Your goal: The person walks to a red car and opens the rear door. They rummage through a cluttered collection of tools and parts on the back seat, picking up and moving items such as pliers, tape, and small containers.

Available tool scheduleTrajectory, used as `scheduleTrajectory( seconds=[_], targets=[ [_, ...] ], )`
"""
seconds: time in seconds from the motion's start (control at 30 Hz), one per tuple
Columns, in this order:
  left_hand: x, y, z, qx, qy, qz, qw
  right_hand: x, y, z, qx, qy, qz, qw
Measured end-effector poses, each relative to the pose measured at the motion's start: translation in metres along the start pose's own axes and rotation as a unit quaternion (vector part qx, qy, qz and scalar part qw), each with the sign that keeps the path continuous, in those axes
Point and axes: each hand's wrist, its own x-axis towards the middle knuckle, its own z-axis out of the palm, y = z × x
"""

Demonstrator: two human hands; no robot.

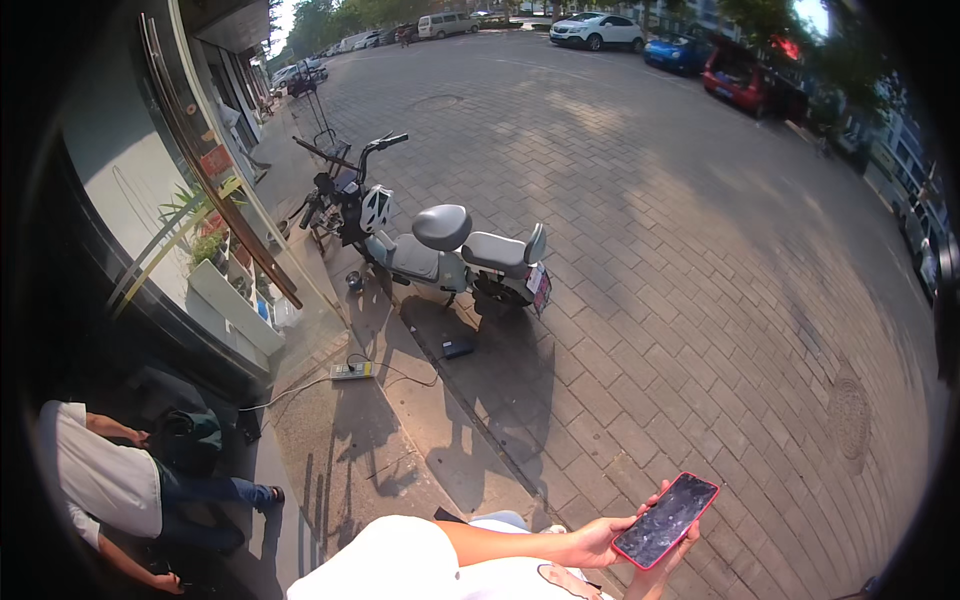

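A smartphone [668,520] with a red rim and a dark, glossy screen is held in front of my body, tilted, at the lower right. My left hand [598,542] closes on its left edge, the arm coming from a white sleeve. On the lower right edge, my right hand [672,566] grips the phone too; its wrist leaves the picture at the bottom. The screen shows only smudgy reflections. Paving bricks lie beneath both hands.
A pale electric scooter [415,258] with a helmet stands at the kerb. A power strip [352,370] and a black charger box [457,348] lie on the ground, with cables. Another person [105,470] is at the left doorway. Planters [235,300] line the wall; a white car [597,32] is beyond.
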Motion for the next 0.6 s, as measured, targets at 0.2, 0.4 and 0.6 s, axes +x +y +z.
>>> scheduleTrajectory(
  seconds=[0.2, 0.4, 0.6],
  targets=[
    [0.009, 0.126, -0.136, 0.478, 0.094, -0.213, 0.847, 0.039, 0.089, -0.108, 0.265, 0.154, 0.021, 0.952],
    [0.154, 0.219, -0.204, 0.757, 0.0, -0.298, 0.581, 0.112, 0.079, -0.276, -0.266, 0.292, 0.335, 0.855],
    [0.317, 0.31, -0.175, 0.738, -0.25, -0.384, 0.495, 0.154, 0.143, -0.397, 0.036, 0.476, 0.439, 0.761]
  ],
)
